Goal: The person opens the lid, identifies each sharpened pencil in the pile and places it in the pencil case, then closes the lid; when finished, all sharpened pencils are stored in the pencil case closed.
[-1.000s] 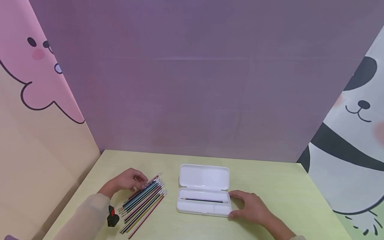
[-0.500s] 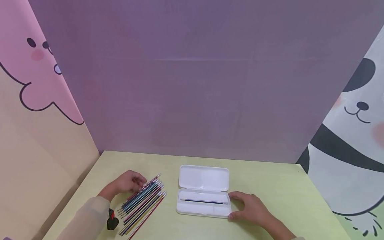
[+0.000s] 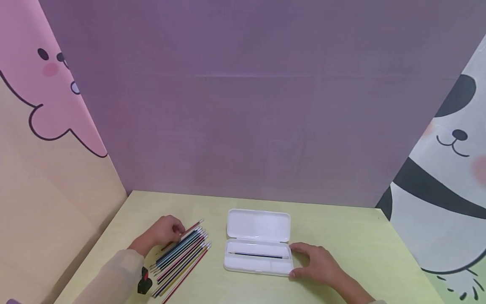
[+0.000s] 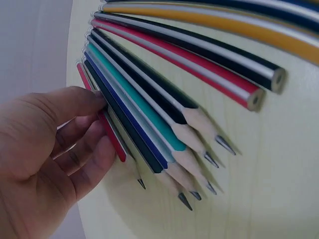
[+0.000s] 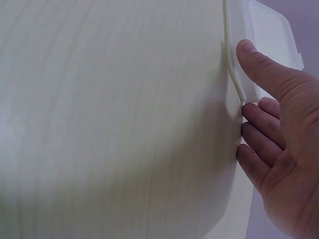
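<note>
At the far side of a row of pencils (image 3: 178, 257), my left hand (image 3: 163, 231) pinches a red pencil (image 4: 114, 139) between thumb and fingers. This pencil lies a little apart from the row, its sharpened tip pointing toward me. An open white pencil case (image 3: 248, 264) lies on the table to the right, lid folded back. One dark pencil (image 3: 258, 255) lies lengthwise inside it. My right hand (image 3: 317, 262) holds the case's right end, thumb at the near corner and index finger at the far one. In the right wrist view the other fingers curl below the case's edge.
Beside my left sleeve (image 3: 119, 268) lies a small black and red object (image 3: 144, 282). The row includes blue, teal, black, yellow and red pencils, some with flat unsharpened ends. A purple wall (image 3: 250, 126) stands behind the pale table (image 3: 341, 228).
The red pencil under my left hand has come slightly away from the row, leaving a narrow gap. My right hand and the case have stayed in place.
</note>
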The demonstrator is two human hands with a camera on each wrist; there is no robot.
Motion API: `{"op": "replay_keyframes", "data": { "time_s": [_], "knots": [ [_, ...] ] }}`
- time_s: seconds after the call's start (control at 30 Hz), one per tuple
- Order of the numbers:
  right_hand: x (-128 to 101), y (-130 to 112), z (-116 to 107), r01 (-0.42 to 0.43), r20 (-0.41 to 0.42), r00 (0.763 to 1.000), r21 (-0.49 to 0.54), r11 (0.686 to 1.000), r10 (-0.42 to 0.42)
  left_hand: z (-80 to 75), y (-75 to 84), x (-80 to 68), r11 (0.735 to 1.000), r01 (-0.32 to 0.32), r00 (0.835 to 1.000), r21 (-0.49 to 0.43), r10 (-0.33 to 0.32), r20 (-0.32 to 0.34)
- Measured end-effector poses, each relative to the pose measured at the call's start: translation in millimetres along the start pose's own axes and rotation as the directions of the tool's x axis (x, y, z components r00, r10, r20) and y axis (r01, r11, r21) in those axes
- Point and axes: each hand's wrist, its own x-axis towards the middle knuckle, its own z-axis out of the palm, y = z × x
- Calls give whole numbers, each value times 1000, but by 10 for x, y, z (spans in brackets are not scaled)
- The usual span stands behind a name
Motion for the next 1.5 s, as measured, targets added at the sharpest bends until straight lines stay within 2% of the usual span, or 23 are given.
{"op": "replay_keyframes", "data": {
  "time_s": [0.1, 0.17, 0.33, 0.53, 0.73, 0.93, 1.17, 1.5],
  "knots": [
    [-3, -8, -3, 3, 7, 1000, 1, 1000, -3, 11, -33, -3, 1000, 20, 1000, -9, -20, 0],
    [-3, -10, -4, 4, 11, 1000, -1, 1000, -4, 10, -65, 4, 1000, -3, 1000, -14, 3, -4],
    [-8, -6, -10, 1, 17, 1000, -1, 1000, -1, -65, -88, 4, 991, -135, 991, -21, 135, -7],
    [0, 4, -20, 10, 12, 1000, -4, 1000, -10, -162, 35, 31, 970, -239, 971, -32, 239, 3],
    [-7, 6, -35, 11, 22, 1000, -2, 1000, -11, -156, 307, 77, 967, -253, 967, -33, 253, 17],
    [-4, -9, -37, 20, 18, 1000, 2, 1000, -20, -60, 627, 140, 962, -265, 962, -66, 268, 53],
    [7, 33, -14, 16, 14, 1000, -5, 1000, -16, 114, 992, 285, 938, -335, 933, -93, 343, 105],
    [5, 5, -29, 10, 14, 1000, 13, 1000, -10, 421, 1494, 450, 920, -362, 904, -148, 385, 184]
  ]
}}
